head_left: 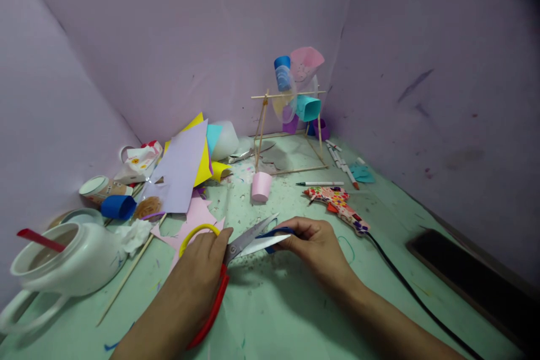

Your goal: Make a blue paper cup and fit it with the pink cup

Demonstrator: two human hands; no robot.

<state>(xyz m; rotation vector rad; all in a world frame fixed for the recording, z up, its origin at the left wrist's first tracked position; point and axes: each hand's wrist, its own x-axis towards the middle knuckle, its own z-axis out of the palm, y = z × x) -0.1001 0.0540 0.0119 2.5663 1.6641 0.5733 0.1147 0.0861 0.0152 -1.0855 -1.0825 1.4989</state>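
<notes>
My left hand [202, 270] is closed on the scissors [240, 244], which have one yellow and one red handle loop. Their blades are spread and point right, toward my other hand. Between thumb and fingers, my right hand [314, 242] pinches a small dark blue piece [276, 233], which lies at the spread blades. Just beyond them a pink paper cup [261, 187] stands on the table.
A stick frame [261, 129] with coloured cups stands at the back. To the right are a flowered glue gun [337, 202] with a cord, markers [337, 160] and a phone [464, 275]. Coloured paper [181, 163] and a white teapot [84, 259] are on the left.
</notes>
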